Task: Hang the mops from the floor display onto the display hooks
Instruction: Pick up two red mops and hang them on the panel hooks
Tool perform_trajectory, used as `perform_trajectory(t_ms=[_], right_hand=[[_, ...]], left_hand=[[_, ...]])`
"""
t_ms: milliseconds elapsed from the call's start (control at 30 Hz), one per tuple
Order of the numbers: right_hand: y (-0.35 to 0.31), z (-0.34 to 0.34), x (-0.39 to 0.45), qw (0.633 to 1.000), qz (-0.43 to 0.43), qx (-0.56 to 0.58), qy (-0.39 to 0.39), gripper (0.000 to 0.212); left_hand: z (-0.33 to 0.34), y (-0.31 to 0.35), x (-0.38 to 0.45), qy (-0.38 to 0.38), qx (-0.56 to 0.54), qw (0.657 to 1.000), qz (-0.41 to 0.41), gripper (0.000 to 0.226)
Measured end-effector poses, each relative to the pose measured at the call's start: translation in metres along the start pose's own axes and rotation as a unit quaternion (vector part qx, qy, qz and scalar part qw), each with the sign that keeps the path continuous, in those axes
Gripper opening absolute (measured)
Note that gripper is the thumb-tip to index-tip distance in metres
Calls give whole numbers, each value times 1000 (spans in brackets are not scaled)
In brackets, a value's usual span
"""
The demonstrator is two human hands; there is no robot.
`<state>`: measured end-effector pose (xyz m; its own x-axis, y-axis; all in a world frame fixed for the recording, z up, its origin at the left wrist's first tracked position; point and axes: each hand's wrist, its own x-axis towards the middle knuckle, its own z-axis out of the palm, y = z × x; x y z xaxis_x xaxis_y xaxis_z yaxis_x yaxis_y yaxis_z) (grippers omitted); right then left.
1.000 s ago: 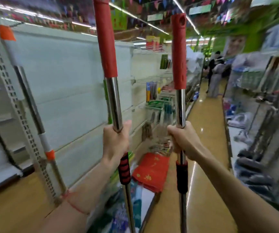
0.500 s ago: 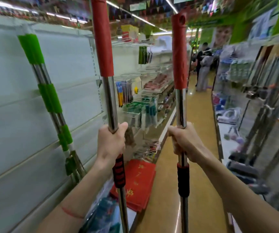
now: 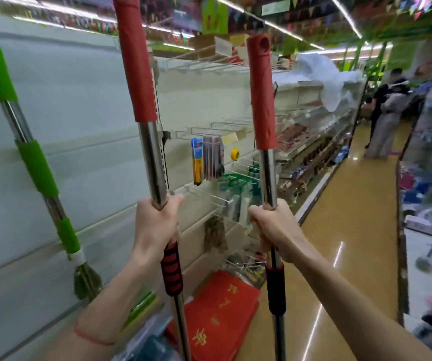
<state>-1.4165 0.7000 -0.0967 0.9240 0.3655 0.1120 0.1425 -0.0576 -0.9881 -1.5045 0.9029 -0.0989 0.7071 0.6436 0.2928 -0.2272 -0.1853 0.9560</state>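
Glossy tan aisle floor [image 3: 353,230] — red mats [image 3: 220,316] stacked at the white shelving's [image 3: 84,152] foot.

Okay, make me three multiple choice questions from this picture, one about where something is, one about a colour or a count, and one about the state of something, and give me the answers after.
1. Where is the green-handled mop?
A. Against the white shelf panel, on the person's left
B. Lying on the aisle floor
C. In the right hand

2. What colour are the top sleeves of the two held mop poles?
A. Blue
B. Red
C. Yellow

3. What is the state of the two hands?
A. Both open and empty
B. Only the left one holds a pole
C. Each is closed around one pole

Answers:
1. A, since it leans at an angle against the panel, beyond the left arm.
2. B, since the left pole and the right pole both carry red sleeves above bare metal.
3. C, since the left hand and the right hand each wrap a metal shaft.
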Motion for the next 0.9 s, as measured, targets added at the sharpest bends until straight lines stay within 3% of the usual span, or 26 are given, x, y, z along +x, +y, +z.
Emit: perform_trajectory(t_ms=[67, 367, 533, 667, 900], right_hand=[[4, -3, 30, 1000, -6, -18, -8, 39], [-10, 2, 148, 994, -60, -59, -72, 29], [-12, 16, 210, 989, -69, -39, -123, 31], [-12, 25, 248, 980, -66, -25, -186, 16], [-21, 54, 288, 966, -69, -5, -250, 16]], left_hand=[[14, -8, 20, 7, -5, 1000, -1, 35], [50, -5, 86, 101, 38, 994, -6, 67], [57, 0, 117, 170, 49, 984, 14, 54], [67, 8, 130, 223, 62, 973, 26, 54], [72, 18, 157, 312, 74, 947, 26, 53]])
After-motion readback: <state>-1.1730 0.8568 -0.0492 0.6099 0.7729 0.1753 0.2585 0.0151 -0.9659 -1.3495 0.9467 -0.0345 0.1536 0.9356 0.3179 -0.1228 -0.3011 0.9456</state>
